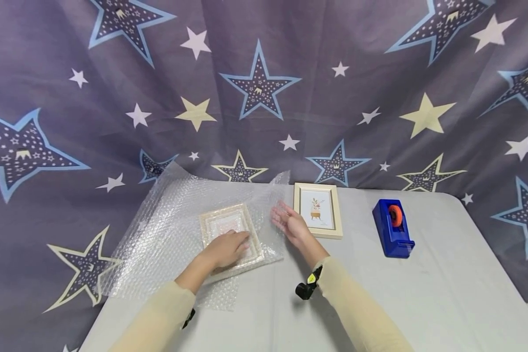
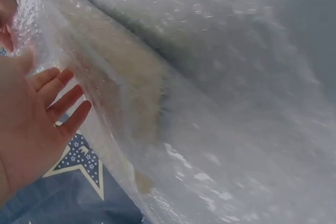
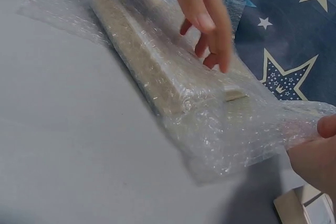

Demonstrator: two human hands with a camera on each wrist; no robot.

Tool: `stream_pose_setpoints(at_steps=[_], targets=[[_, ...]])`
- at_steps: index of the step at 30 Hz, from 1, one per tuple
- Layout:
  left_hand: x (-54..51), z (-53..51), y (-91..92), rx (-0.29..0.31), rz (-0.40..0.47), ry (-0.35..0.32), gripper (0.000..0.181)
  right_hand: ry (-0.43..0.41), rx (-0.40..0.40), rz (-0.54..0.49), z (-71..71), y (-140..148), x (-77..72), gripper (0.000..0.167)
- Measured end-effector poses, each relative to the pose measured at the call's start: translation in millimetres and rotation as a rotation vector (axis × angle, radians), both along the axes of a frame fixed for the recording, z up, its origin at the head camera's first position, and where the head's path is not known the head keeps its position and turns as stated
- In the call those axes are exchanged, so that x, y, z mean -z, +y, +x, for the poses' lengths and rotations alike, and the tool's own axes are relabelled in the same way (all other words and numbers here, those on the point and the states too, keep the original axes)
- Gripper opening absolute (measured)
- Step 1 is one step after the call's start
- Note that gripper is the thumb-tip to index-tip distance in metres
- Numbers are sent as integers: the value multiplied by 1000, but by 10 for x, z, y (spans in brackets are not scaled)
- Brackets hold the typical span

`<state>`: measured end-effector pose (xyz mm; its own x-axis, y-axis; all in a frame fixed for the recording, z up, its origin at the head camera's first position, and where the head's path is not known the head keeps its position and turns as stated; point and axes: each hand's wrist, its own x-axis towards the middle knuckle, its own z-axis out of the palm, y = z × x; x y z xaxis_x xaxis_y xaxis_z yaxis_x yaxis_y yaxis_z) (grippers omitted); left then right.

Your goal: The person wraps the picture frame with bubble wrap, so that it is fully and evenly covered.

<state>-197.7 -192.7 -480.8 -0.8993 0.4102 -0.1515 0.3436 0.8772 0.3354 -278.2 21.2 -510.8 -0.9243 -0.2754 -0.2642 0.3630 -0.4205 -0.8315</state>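
A light wooden picture frame (image 1: 253, 234) lies under clear bubble wrap (image 1: 158, 234), its picture blurred by the plastic. My left hand (image 1: 227, 249) is over the frame's lower right part, with fingers extended and only slightly bent. In the left wrist view, the left hand (image 2: 42, 114) shows a bare palm beside the wrapped frame (image 2: 142, 93). To the right of the frame, my right hand (image 1: 289, 224) holds the raised flap of wrap. The right wrist view shows this hand (image 3: 315, 161) at the edge, with its thumb against the gathered plastic and fingers partly behind it.
A second picture frame (image 1: 337, 210), with a potted-plant print, lies just right of my right hand. Farther right stands a blue tape dispenser (image 1: 390, 234) with an orange roll. The white table (image 1: 449, 274) meets a star-patterned curtain (image 1: 317, 98) behind. Loose wrap hangs past the table's left edge.
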Motion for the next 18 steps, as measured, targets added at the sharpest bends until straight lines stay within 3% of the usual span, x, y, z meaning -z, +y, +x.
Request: stream_pose_setpoints(at_steps=[4,10,15,18], targets=[[17,-126,84,-11,-48,74,43,-2,-4,19,13,-14,-17,51],[65,-245,146,39,-153,172,51,10,-21,13,36,-19,-24,51],[50,-295,176,70,-171,178,60,15,-5,31,34,-24,-29,50],[22,-310,191,81,-235,153,68,22,1,57,36,-40,-31,50]])
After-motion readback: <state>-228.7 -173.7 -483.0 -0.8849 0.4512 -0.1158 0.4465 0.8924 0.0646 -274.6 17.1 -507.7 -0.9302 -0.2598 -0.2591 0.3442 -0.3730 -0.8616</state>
